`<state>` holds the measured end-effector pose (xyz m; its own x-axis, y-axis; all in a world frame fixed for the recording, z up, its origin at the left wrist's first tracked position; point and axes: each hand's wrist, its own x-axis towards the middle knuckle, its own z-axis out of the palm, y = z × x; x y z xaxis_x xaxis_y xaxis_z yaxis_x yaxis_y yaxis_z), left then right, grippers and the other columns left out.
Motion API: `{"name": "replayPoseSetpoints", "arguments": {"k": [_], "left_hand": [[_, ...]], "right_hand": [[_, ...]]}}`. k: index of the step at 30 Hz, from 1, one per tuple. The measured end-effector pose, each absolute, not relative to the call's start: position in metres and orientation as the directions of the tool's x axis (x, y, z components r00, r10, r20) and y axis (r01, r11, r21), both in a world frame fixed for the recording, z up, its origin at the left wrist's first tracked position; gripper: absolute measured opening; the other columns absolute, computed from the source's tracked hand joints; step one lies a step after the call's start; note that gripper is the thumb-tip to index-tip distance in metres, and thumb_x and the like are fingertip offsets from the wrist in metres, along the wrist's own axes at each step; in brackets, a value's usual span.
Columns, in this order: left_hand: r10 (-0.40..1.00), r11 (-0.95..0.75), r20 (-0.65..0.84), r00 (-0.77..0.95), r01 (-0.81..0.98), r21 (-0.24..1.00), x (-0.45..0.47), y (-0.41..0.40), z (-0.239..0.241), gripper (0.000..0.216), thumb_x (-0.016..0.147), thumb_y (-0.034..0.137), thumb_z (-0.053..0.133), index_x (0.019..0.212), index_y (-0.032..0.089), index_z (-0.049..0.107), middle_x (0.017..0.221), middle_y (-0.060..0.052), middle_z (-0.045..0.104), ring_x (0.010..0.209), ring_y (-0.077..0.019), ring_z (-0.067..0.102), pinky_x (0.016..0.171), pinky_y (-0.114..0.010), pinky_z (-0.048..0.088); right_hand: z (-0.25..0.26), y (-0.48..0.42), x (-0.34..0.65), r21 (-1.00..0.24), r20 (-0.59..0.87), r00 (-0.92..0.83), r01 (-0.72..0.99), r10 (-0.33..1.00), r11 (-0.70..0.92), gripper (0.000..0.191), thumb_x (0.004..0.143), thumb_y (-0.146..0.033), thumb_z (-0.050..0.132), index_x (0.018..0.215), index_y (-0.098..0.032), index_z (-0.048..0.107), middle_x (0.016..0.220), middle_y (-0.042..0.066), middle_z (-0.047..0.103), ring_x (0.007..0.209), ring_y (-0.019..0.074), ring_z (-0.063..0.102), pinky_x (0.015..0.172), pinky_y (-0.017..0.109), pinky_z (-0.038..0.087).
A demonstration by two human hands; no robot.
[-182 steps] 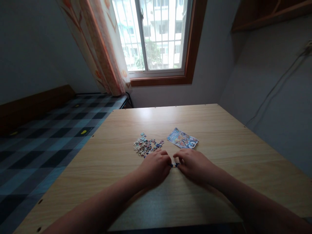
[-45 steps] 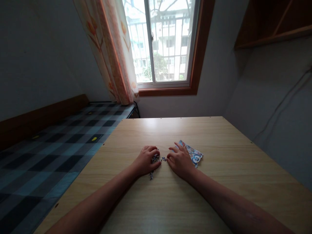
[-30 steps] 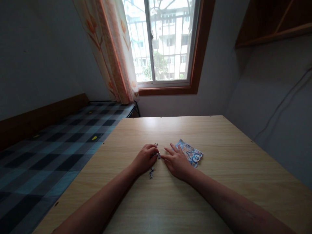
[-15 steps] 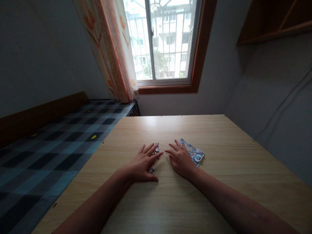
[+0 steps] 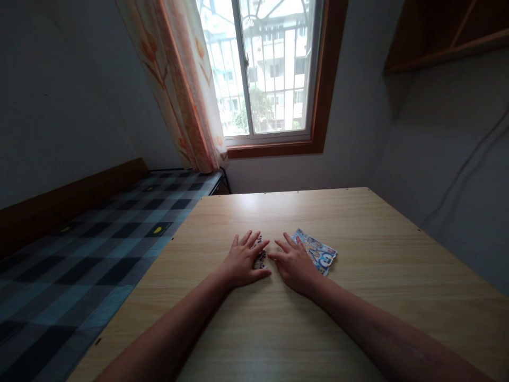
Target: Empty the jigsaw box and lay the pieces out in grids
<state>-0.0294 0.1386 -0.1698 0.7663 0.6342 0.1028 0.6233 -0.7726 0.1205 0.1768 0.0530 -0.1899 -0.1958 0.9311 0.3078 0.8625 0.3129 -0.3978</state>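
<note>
- Covering part of a low heap of puzzle pieces [image 5: 261, 259], the left hand [image 5: 245, 262] lies palm down, fingers spread, thumb out on the near side. Nothing seen gripped; what sits under the palm is hidden.
- Splay of fingers and thumb makes a loose fence around the heap, probably to keep small, flat, easily scattered bits together.
- Right hand [image 5: 296, 264] unclenched too, fingers fanned toward the heap, just short of it. No piece seen in its grasp. Likely a guard on the open side.
- Pieces sit between the hands on the bench [image 5: 246, 329], within easy reach of both.
- Printed sheet [image 5: 324, 254] lies flat at a slant, partly behind the right hand; whether they touch, cannot tell. Picture faces up, perhaps for easy viewing.
- Window [image 5: 274, 79] beyond the bench; daylight from there presumably helps show the pieces' colours.
</note>
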Motion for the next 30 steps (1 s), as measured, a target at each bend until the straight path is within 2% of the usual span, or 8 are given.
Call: {"name": "replayPoseSetpoints", "arguments": {"k": [3,6,10,15,24,30], "left_hand": [[0.644,-0.764,0.075,0.761,0.634,0.124,-0.0244,0.1437,-0.1718,0.087,0.077,0.072,0.064,0.151,0.034,0.041,0.161,-0.014,0.032,0.147,-0.0448,0.024,0.111,-0.072,0.021],[0.631,-0.775,0.133,0.764,0.614,0.152,-0.0223,0.1463,-0.1723,0.072,0.081,0.064,0.064,0.144,0.031,0.051,0.153,-0.013,0.045,0.141,-0.0405,0.036,0.113,-0.065,0.026],[0.602,-0.798,0.274,0.75,0.556,0.232,-0.0222,0.1449,-0.1699,0.041,0.084,0.043,0.066,0.121,0.024,0.067,0.128,-0.01,0.062,0.12,-0.0297,0.054,0.108,-0.046,0.04],[0.611,-0.791,0.338,0.716,0.543,0.28,-0.0222,0.1447,-0.17,0.015,0.085,0.032,0.063,0.096,0.023,0.067,0.106,-0.008,0.065,0.104,-0.026,0.056,0.095,-0.041,0.047],[0.64,-0.768,0.348,0.685,0.584,0.262,-0.0211,0.1491,-0.1707,0.008,0.078,0.022,0.061,0.085,0.022,0.058,0.09,-0.005,0.061,0.091,-0.0236,0.054,0.082,-0.037,0.047],[0.622,-0.782,0.355,0.698,0.541,0.308,-0.021,0.1496,-0.1716,0.012,0.076,0.014,0.057,0.085,0.021,0.06,0.088,-0.005,0.062,0.089,-0.0229,0.055,0.082,-0.036,0.048]], "right_hand": [[-0.1908,0.0526,0.1776,-0.402,0.317,-0.188,0.861,0.93,0.311,0.032,0.093,-0.022,0.056,0.118,-0.033,0.071,0.147,0.005,0.052,0.149,0.0339,0.025,0.119,0.064,0.016],[-0.1911,0.0522,0.178,-0.405,0.333,-0.185,0.858,0.925,0.317,0.03,0.093,-0.021,0.055,0.116,-0.032,0.072,0.146,0.005,0.053,0.149,0.0332,0.027,0.119,0.063,0.018],[-0.1909,0.0526,0.1777,-0.408,0.34,-0.177,0.857,0.924,0.315,0.028,0.094,-0.021,0.056,0.113,-0.03,0.074,0.143,0.006,0.056,0.148,0.0325,0.029,0.119,0.063,0.018],[-0.19,0.0526,0.1781,-0.419,0.341,-0.17,0.853,0.924,0.312,0.03,0.093,-0.019,0.056,0.115,-0.031,0.073,0.142,0.006,0.056,0.148,0.0327,0.029,0.119,0.063,0.017],[-0.1878,0.0519,0.1777,-0.385,0.316,-0.185,0.872,0.931,0.303,0.033,0.093,-0.019,0.053,0.12,-0.027,0.069,0.141,0.006,0.057,0.147,0.0339,0.029,0.118,0.063,0.018],[-0.1866,0.0519,0.1767,-0.351,0.251,-0.23,0.884,0.94,0.31,0.04,0.099,-0.028,0.046,0.136,-0.033,0.059,0.147,0.006,0.052,0.148,0.0359,0.026,0.118,0.063,0.018]]}}
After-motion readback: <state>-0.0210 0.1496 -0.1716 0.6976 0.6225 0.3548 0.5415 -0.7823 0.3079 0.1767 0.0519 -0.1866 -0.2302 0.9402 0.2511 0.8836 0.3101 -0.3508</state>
